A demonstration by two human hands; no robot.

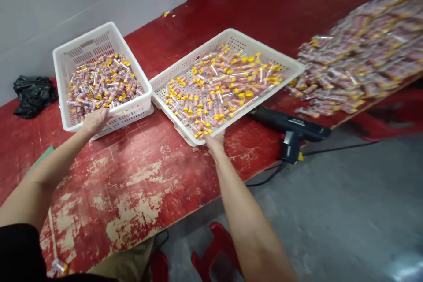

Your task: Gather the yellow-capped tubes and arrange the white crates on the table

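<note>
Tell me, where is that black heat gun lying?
In the head view, the heat gun lies at the near edge of the red table, just right of the right hand and the shallow tray it holds.

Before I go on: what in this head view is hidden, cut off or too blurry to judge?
- Left hand: fingers curl over the small basket rim; its grip is hidden.
- Right hand: fingertips hidden under the wide basket edge.
- Packet pile: blurred, cut by the right edge.
- Tube labels: too small.
- Black tool: front hidden behind the wide basket.
</note>
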